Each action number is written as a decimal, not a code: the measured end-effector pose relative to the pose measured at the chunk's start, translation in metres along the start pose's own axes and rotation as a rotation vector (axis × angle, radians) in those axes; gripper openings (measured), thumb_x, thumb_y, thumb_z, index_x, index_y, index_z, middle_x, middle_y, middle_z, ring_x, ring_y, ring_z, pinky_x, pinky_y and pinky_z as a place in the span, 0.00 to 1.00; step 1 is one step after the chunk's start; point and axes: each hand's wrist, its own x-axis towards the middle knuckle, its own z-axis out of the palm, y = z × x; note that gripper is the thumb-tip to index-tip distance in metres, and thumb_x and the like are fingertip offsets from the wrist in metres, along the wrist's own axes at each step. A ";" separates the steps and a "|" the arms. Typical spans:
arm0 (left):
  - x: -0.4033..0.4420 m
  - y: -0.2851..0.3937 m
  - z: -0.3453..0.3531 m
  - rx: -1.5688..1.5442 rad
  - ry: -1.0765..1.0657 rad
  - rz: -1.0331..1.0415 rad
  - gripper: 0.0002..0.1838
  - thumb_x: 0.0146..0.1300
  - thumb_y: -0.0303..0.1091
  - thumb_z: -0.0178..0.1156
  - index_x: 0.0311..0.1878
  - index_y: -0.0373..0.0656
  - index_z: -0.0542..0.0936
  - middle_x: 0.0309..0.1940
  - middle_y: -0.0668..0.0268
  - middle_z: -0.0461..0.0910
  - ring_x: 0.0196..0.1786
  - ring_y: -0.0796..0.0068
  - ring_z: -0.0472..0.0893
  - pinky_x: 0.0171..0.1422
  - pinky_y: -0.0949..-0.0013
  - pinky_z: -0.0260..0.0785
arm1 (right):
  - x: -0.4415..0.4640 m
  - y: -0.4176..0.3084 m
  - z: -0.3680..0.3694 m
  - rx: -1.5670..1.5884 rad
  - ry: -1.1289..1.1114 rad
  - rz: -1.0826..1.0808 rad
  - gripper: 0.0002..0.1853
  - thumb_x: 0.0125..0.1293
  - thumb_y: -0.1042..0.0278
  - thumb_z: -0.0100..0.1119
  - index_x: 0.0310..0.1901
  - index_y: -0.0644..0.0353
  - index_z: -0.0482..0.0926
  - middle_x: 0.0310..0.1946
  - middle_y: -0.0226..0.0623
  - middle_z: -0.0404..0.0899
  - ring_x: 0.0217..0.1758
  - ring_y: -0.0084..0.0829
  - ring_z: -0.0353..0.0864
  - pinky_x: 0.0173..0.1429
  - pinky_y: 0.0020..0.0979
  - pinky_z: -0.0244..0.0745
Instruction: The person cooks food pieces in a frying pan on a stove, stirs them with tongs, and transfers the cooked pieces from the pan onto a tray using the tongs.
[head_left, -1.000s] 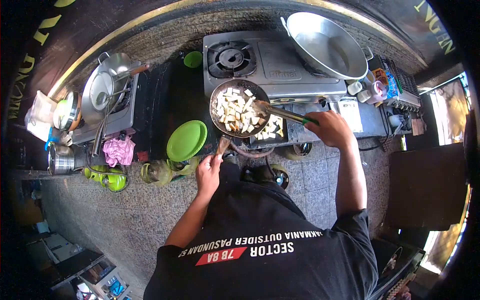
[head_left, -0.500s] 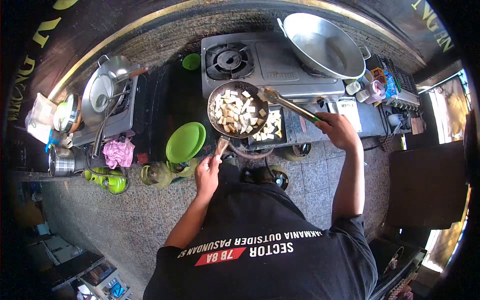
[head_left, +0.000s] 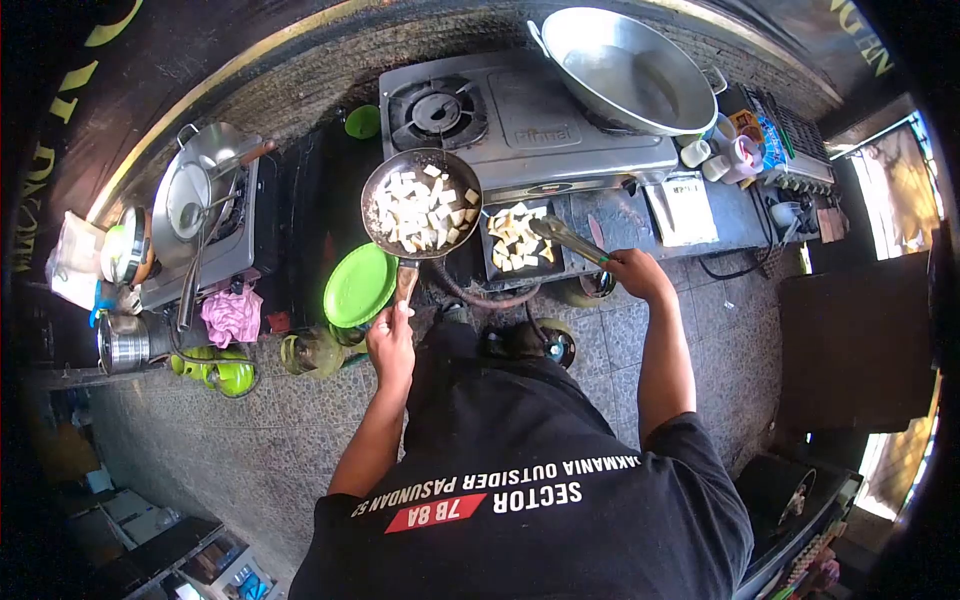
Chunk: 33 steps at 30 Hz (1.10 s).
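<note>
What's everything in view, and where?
Frying pan: 1, dark, near centre
Tray: 1, black, right of pan
Food pieces: many, pale, pan and tray
Tongs: 1, silver, over tray
Plate: 1+, green, beside pan
Stoves: 2+, grey, centre and left
Large wok: 1, silver, centre stove
Cookware: several, silver, left
Cloth: 1, pink, by left stove
Cylinders: several, green, below counter
Clutter: several, mixed colours, right counter
Shirt: 1, black, worn
Left hand: 1, bare, pan handle
Right hand: 1, bare, tongs

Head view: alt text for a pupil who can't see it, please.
Someone's left hand holds a frying pan of pale chunks; the right hand holds tongs at a black tray of similar chunks. A stove stands beyond.
</note>
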 end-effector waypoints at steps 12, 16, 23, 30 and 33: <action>-0.006 0.000 0.007 0.064 -0.078 -0.019 0.20 0.78 0.47 0.60 0.37 0.40 0.84 0.18 0.78 0.67 0.21 0.86 0.65 0.26 0.72 0.55 | -0.064 -0.048 -0.097 0.117 0.202 -0.021 0.22 0.70 0.54 0.66 0.61 0.57 0.85 0.42 0.53 0.89 0.49 0.48 0.90 0.57 0.45 0.80; -0.009 0.001 0.011 0.119 -0.122 -0.011 0.22 0.77 0.51 0.61 0.37 0.39 0.85 0.17 0.76 0.67 0.21 0.83 0.66 0.27 0.69 0.58 | -0.077 -0.087 -0.112 0.079 0.169 -0.146 0.24 0.70 0.53 0.66 0.62 0.58 0.84 0.41 0.54 0.88 0.48 0.50 0.90 0.57 0.45 0.80; -0.015 0.015 0.017 0.165 -0.187 0.040 0.22 0.77 0.51 0.61 0.38 0.39 0.85 0.18 0.74 0.69 0.23 0.82 0.68 0.29 0.68 0.60 | -0.055 -0.111 -0.109 -0.235 0.084 -0.249 0.23 0.66 0.55 0.71 0.60 0.54 0.84 0.40 0.48 0.89 0.46 0.50 0.88 0.52 0.47 0.79; -0.015 0.023 0.012 0.215 -0.239 0.080 0.22 0.78 0.50 0.61 0.37 0.38 0.84 0.20 0.73 0.72 0.25 0.82 0.69 0.32 0.69 0.62 | -0.053 -0.130 -0.140 -0.436 0.148 -0.289 0.22 0.61 0.57 0.73 0.58 0.46 0.87 0.38 0.45 0.88 0.44 0.47 0.89 0.50 0.47 0.79; -0.011 0.019 0.010 0.234 -0.265 0.074 0.22 0.78 0.50 0.61 0.37 0.37 0.84 0.21 0.73 0.73 0.26 0.83 0.70 0.32 0.69 0.63 | -0.039 -0.135 -0.146 -0.576 0.144 -0.363 0.26 0.55 0.55 0.76 0.58 0.44 0.87 0.37 0.43 0.88 0.44 0.46 0.88 0.47 0.46 0.79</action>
